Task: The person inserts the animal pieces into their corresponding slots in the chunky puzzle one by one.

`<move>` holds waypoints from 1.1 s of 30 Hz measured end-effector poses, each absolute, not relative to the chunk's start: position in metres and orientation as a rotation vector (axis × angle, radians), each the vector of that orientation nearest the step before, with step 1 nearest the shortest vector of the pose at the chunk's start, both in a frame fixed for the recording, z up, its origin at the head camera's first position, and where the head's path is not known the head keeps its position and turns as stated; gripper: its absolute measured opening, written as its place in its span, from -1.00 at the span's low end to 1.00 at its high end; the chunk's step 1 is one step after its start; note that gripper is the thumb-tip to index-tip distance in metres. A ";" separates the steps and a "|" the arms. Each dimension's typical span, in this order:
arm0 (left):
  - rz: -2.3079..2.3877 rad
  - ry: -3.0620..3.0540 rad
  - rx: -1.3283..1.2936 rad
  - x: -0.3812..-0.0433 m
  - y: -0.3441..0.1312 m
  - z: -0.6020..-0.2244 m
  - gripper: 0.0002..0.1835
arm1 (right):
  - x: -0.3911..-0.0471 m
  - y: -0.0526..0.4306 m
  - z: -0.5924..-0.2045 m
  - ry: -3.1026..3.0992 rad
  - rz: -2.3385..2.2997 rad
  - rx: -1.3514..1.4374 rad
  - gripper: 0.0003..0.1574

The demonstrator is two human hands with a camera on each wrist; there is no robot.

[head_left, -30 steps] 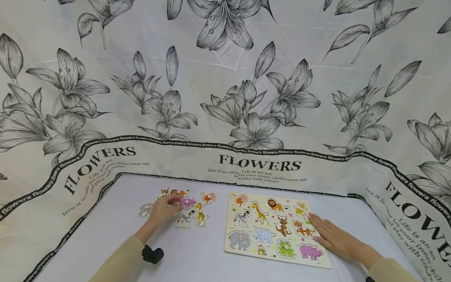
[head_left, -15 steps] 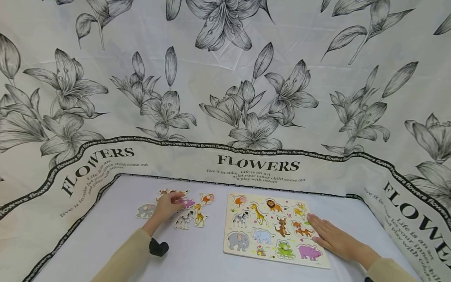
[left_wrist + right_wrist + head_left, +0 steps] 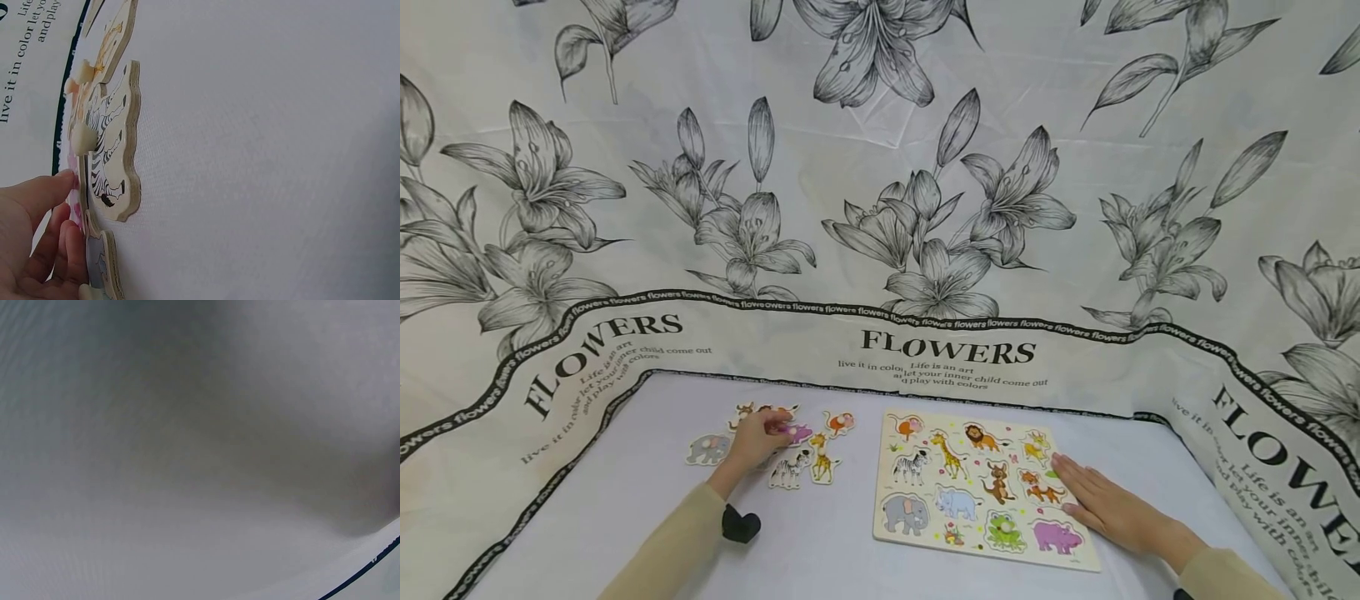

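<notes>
My left hand (image 3: 754,443) is over the group of loose animal puzzle pieces on the left. Its thumb and fingers pinch the purple hippo piece (image 3: 800,434), partly hidden behind the hand. In the left wrist view, the thumb (image 3: 53,187) lies against the hippo piece's pink-purple face, beside the knobbed zebra piece (image 3: 112,153). Straight fingers of my right hand (image 3: 1116,510) rest along the right edge of the wooden puzzle board (image 3: 917,533). On that board a green frog (image 3: 1005,532) shows among other animal pictures.
Around the left hand lie an elephant piece (image 3: 706,450), a giraffe piece (image 3: 823,462), a monkey piece (image 3: 839,423) and a kangaroo piece (image 3: 744,413). A flower-printed cloth (image 3: 790,346) rises behind the white tabletop (image 3: 820,542). Dim, blurred white cloth fills most of the right wrist view.
My left hand stays over the loose pieces, its wrist turning slightly and its forearm shifting a little right. My right hand keeps its place at the board's edge.
</notes>
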State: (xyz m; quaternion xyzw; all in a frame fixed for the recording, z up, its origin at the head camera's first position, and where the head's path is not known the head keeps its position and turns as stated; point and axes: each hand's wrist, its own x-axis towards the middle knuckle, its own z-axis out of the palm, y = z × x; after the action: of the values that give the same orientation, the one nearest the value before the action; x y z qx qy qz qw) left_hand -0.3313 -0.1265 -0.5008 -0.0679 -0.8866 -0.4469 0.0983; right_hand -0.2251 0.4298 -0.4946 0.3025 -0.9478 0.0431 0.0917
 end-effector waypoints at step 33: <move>-1.293 -2.694 -0.156 -0.329 -0.121 -0.498 -0.81 | -0.227 0.432 -0.497 -2.836 0.136 0.890 -0.26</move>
State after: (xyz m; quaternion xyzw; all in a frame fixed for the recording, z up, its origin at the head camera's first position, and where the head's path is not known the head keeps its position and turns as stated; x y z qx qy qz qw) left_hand -0.3291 -0.1206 -0.4978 -0.0520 -0.8978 -0.4309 0.0746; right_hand -0.2266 0.4316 -0.4966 0.2981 -0.9498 0.0456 0.0831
